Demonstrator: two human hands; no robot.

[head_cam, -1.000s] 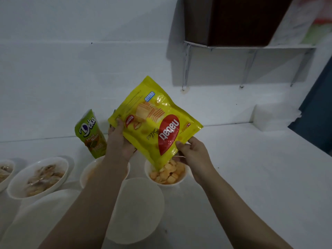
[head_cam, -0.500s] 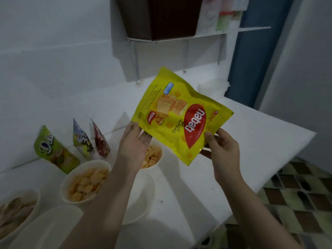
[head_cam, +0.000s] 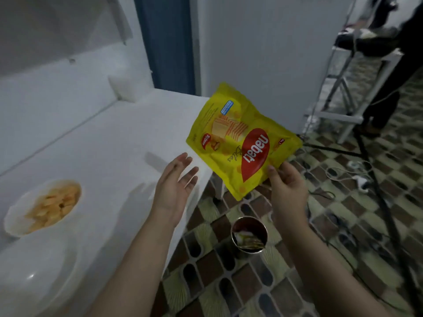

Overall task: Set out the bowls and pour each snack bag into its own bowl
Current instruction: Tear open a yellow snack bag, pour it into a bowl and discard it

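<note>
White matte worktop (head_cam: 109,138) fills the left of the frame; glossy patterned tile floor (head_cam: 343,202) lower right. Yellow crinkly foil snack bag (head_cam: 242,143), red Nabati logo, upside down, tilted, held in the air at centre right past the worktop edge. Right hand (head_cam: 287,186) pinches its lower corner, thumb on front. Left hand (head_cam: 175,188) spread open, fingers apart, just beside the bag, not touching. White round bowl (head_cam: 16,227) of orange snack pieces at left edge. Round metal bin (head_cam: 249,234) on floor, wrappers inside.
</note>
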